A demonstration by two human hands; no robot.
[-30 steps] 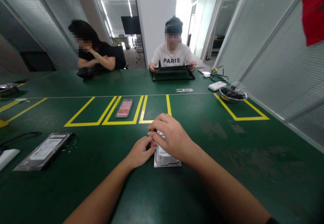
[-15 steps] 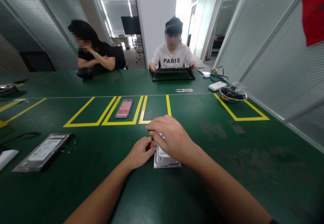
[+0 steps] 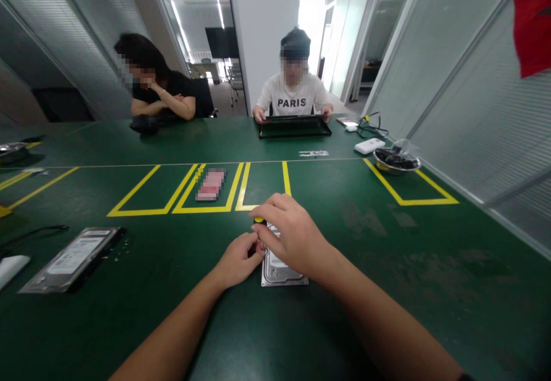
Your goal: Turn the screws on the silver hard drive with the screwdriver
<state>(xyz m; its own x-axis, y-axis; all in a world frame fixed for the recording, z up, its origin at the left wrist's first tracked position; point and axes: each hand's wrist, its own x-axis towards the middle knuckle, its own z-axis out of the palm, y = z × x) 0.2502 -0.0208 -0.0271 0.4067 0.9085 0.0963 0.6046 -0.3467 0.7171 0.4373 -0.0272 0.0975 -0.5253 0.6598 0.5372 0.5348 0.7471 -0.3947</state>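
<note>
Where the drive [image 3: 282, 272] lies, glass walls [image 3: 451, 71] flank the green table [image 3: 387, 289]

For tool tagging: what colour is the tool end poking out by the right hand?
Yellow tool end, clearest in the head view.

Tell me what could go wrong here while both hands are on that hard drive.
1. The right hand grips a yellow-capped tool with the left hand close beside it; a slip could jab those fingers.
2. The hard drive lies loose on the green table, steadied only at its left edge, so it might skid under pressure.
3. Small loose parts, likely screws, lie beside the second hard drive; any freed here could scatter likewise.
</note>
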